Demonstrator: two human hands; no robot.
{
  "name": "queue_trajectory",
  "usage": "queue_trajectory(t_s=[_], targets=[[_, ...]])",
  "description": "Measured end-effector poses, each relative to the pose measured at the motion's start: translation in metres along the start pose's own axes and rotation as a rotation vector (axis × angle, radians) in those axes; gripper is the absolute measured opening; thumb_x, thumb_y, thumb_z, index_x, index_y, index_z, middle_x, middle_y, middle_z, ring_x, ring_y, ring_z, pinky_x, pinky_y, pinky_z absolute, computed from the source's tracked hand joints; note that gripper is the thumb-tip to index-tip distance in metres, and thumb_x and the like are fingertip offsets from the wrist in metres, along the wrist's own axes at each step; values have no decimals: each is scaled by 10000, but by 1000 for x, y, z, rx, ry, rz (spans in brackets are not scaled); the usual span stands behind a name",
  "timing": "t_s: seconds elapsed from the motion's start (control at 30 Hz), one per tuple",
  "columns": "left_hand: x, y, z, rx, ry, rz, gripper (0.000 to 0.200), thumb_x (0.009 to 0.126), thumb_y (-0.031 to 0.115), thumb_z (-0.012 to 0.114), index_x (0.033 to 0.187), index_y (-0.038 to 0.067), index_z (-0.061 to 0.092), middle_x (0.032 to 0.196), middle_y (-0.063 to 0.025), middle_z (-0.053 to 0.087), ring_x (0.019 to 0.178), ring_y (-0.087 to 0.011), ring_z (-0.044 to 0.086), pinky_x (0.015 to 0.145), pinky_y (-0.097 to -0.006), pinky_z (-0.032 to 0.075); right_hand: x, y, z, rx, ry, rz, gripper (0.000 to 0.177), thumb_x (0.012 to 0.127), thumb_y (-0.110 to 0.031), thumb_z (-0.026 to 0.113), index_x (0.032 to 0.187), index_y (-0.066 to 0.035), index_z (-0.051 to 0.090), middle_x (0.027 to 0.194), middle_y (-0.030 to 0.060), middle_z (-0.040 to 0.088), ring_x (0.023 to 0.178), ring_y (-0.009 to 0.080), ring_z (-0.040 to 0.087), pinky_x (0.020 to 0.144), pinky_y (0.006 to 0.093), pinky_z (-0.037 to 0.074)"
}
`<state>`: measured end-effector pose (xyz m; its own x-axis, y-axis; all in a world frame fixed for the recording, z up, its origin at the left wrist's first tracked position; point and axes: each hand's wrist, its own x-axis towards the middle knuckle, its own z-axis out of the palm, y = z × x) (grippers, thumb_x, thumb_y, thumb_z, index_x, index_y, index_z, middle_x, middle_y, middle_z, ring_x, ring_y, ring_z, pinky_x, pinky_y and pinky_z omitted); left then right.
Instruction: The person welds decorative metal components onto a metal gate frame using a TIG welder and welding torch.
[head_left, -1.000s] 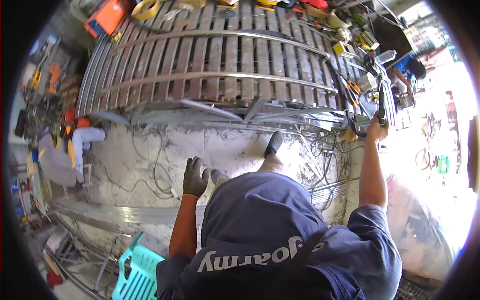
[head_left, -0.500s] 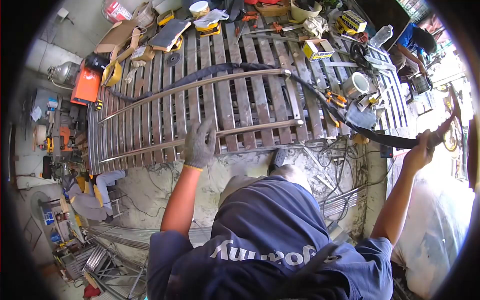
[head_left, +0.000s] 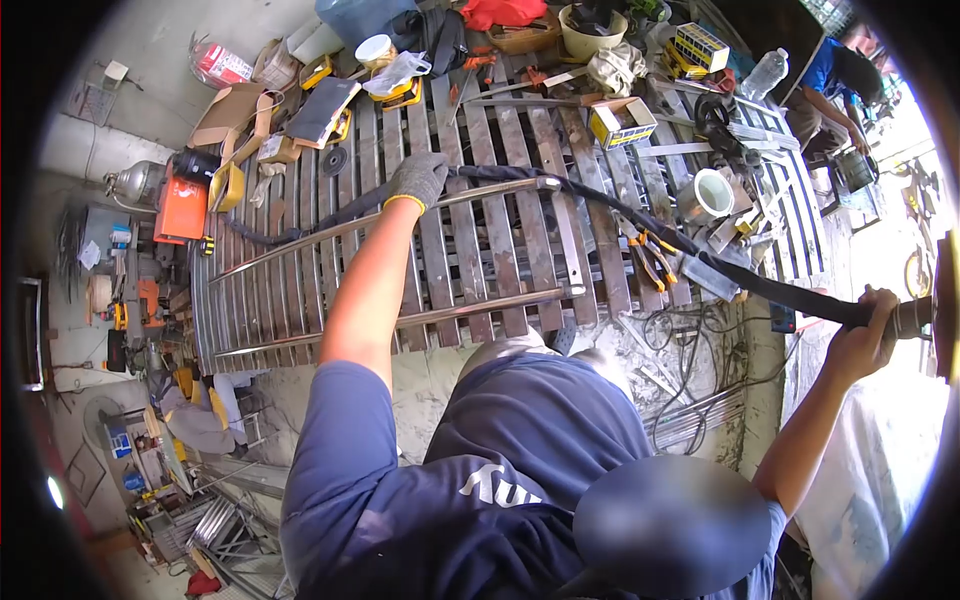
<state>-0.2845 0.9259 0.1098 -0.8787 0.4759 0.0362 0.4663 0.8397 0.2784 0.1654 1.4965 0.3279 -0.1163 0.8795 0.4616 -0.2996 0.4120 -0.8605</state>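
Note:
My left hand (head_left: pixel 418 180) wears a grey knitted glove with a yellow cuff and is closed around a long black sheathed hose (head_left: pixel 620 208) above the slatted metal table (head_left: pixel 470 235). At the far right my bare right hand (head_left: pixel 862 338) grips the hose's other stretch, beside a grey-brown cylindrical part (head_left: pixel 912 317). Between the two hands the hose slants down across the table's right side. Under my left forearm lies a frame of metal bars (head_left: pixel 500 301), its two long rails joined by a short flat crosspiece. Orange-handled pliers (head_left: pixel 655 262) lie close to the hose.
Along the table's back are a small open box (head_left: pixel 622 122), a white cup (head_left: pixel 708 195) and a clear bottle (head_left: pixel 765 75). An orange machine (head_left: pixel 181 205) stands at the left. One person (head_left: pixel 838 90) crouches at upper right, another (head_left: pixel 205 415) at lower left. Cables (head_left: pixel 690 375) trail on the floor.
My left hand has gone from the near rail to the hose farther back and closed on it. My right hand, still holding the hose, has shifted right and slightly lower. The view has tilted a little.

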Motion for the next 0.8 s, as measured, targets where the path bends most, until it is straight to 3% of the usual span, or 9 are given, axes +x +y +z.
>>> queue_trajectory(t_s=[0.1, 0.23, 0.37, 0.47, 0.53, 0.57, 0.67, 0.7, 0.8], targets=[[36, -16, 20, 47, -223, -24, 265, 936, 253, 762, 1154, 107, 801, 1187, -218, 769, 1158, -443, 710, 1047, -525, 569, -4, -9, 0, -14, -75, -4, 203, 1071, -133, 753, 1005, 59, 747, 882, 65, 670, 812, 149, 620, 830, 316, 535], [57, -8, 29, 220, -443, 191, 348, 887, 310, 834, 1188, 142, 792, 1245, -171, 763, 1210, -397, 717, 1065, -512, 568, -10, -11, 7, -47, -127, -2, 197, 1081, -128, 742, 981, 41, 729, 860, 56, 653, 790, 139, 590, 839, 315, 535], [87, -17, 42, 271, -501, 124, 305, 950, 322, 766, 1198, 146, 786, 1285, -191, 711, 1215, -411, 686, 1060, -498, 558, -9, -9, 28, -85, -151, -96, 209, 1087, -136, 741, 984, 44, 720, 860, 63, 650, 790, 147, 590, 875, 335, 543], [114, -37, 32, 158, -168, 178, 277, 987, 273, 701, 1206, 117, 767, 1243, -204, 749, 1175, -422, 724, 1013, -521, 586, 2, -12, 52, -87, -167, -118, 238, 1103, -161, 723, 996, 51, 719, 888, 72, 657, 821, 148, 596, 908, 356, 551], [129, -21, -15, 167, -102, 22, 294, 995, 282, 697, 1227, 113, 763, 1258, -208, 743, 1173, -430, 724, 1020, -532, 578, 11, -13, 67, -86, -202, -112, 266, 1119, -184, 702, 1010, 58, 722, 918, 79, 667, 854, 147, 609, 925, 362, 554], [140, -30, -22, 145, -56, 4, 300, 1000, 281, 691, 1235, 110, 762, 1267, -212, 740, 1184, -431, 720, 1021, -537, 575, 18, -13, 69, -108, -269, -107, 304, 1140, -224, 675, 1010, 47, 720, 942, 73, 670, 884, 150, 610, 947, 359, 545], [178, -78, -26, 114, 163, -50, 329, 997, 291, 707, 1257, 97, 755, 1280, -225, 737, 1194, -440, 712, 1018, -546, 569, 1, -27, 122, -146, -102, 9, 299, 1145, -233, 666, 1003, 25, 714, 958, 67, 672, 898, 165, 620, 948, 352, 523], [184, -91, -24, 111, 249, -69, 341, 994, 297, 717, 1264, 92, 751, 1282, -229, 736, 1194, -444, 711, 1016, -547, 568, 3, -14, 116, -159, -185, 47, 329, 1155, -279, 647, 1019, 10, 726, 984, 67, 689, 925, 164, 635, 935, 348, 511], [186, -103, -32, 4, 186, -135, 407, 969, 329, 763, 1282, 70, 736, 1299, -254, 727, 1175, -456, 711, 1021, -534, 566, -24, 20, 134, -147, -368, 158, 398, 1164, -370, 621, 1024, -17, 741, 986, 59, 716, 951, 159, 651, 927, 356, 501]])
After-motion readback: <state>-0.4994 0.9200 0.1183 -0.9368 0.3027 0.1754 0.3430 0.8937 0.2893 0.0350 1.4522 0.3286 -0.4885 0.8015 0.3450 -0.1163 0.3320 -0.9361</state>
